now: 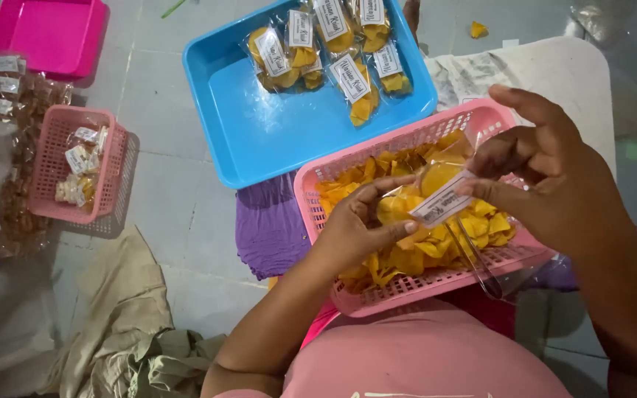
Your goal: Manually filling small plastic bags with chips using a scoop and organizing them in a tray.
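Head view looks straight down on a pink basket [407,291] heaped with yellow chips, resting on the person's lap, and I will place everything else from that basket. Just above its heap the left hand [359,221] pinches one side of a small clear chip packet [425,193], fingers curled around it. The right hand [547,180] grips the packet's other side at the white paper label [442,205], thumb and forefinger closed on it, the remaining fingers lifted and spread. So the packet hangs between the two hands, over the middle of the basket and clear of the loose chips below.

To my eye the label is being set at the packet's mouth. Doing that well means keeping the mouth flat and taut between both pinches, holding the label square to the edge, and staying over the basket so any chip that slips falls back in.

Metal tongs [477,258] lie on the chips toward the basket's right side. Beyond the basket's far rim sits a blue tray [259,125] holding several labelled packets. Well off to the basket's left, on the tiled floor, stands a smaller pink basket [57,173] with more packets.
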